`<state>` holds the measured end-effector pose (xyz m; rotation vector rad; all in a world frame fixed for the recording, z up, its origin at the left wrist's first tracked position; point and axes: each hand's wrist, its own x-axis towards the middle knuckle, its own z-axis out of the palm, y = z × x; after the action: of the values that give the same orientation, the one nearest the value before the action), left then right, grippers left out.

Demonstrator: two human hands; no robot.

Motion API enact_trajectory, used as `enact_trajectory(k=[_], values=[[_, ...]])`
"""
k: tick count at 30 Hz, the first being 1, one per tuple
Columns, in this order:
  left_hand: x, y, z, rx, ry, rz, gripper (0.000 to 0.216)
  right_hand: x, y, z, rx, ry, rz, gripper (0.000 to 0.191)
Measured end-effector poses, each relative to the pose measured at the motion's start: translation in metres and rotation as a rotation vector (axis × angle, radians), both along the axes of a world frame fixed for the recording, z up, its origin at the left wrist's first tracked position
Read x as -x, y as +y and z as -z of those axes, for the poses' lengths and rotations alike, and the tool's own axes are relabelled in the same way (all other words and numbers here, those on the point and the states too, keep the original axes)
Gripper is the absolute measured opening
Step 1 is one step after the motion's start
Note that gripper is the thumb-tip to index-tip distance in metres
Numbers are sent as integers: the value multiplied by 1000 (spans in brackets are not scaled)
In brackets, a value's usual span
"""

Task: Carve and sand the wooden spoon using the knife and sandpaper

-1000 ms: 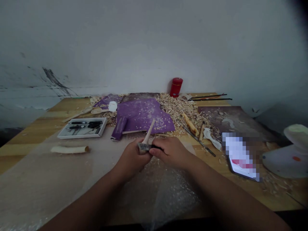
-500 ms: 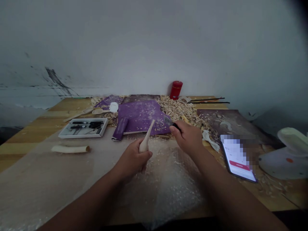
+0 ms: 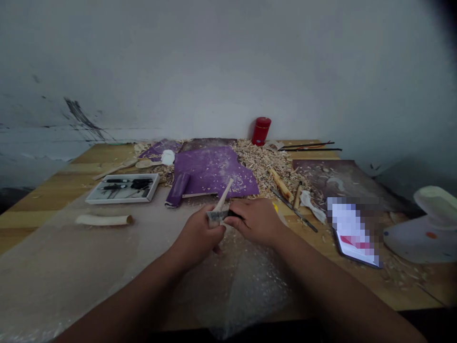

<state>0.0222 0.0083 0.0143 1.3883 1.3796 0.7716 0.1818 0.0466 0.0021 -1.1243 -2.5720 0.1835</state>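
Note:
My left hand (image 3: 200, 236) is closed around the thick end of a pale carved piece of wood (image 3: 225, 193), whose thin tapered end points up and away. In my right hand (image 3: 255, 221) is a carving knife (image 3: 217, 216) with a dark handle. Its broad grey blade lies across the wood just above my left thumb and hides part of it. Beyond both hands a purple sheet (image 3: 210, 166) sprinkled with shavings lies on the wooden table (image 3: 46, 193). A clear plastic sheet (image 3: 150, 267) spreads under my hands.
At left are a white tray (image 3: 119, 201) of dark-handled tools and a peeled stick (image 3: 103, 219). Behind lie a wooden spoon (image 3: 144, 164), wood shavings (image 3: 264, 159) and a red canister (image 3: 261, 131). To the right are a thin dark tool (image 3: 303, 220), a phone (image 3: 352, 233) and a white device (image 3: 421, 238).
My right hand has moved left and toward me, bringing the knife blade from beside the wood onto it. My left hand stays nearly in place. The thin dark tool at right is now uncovered.

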Motion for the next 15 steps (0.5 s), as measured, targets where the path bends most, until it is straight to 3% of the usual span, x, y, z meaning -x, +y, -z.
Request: enact_trajectory(k=[2,5,7,9,11,15], values=[[0,-1,-2,37,21,-24,25,-10,8,0,-60,-21,119,41],[0,-2,-1,109,-17,-27,21,-30,20,-2,-150,54,422,41],[1,0,2,143,-101,-32,20,-36,23,-4,-178,165,509,40],[3,2,7,168,-226,-31,21,-32,20,-4,-128,219,420,39],[4,4,10,190,-342,-9,20,-20,12,-2,-21,189,218,37],[5,5,10,193,-396,75,15,5,-2,1,147,122,-102,35]])
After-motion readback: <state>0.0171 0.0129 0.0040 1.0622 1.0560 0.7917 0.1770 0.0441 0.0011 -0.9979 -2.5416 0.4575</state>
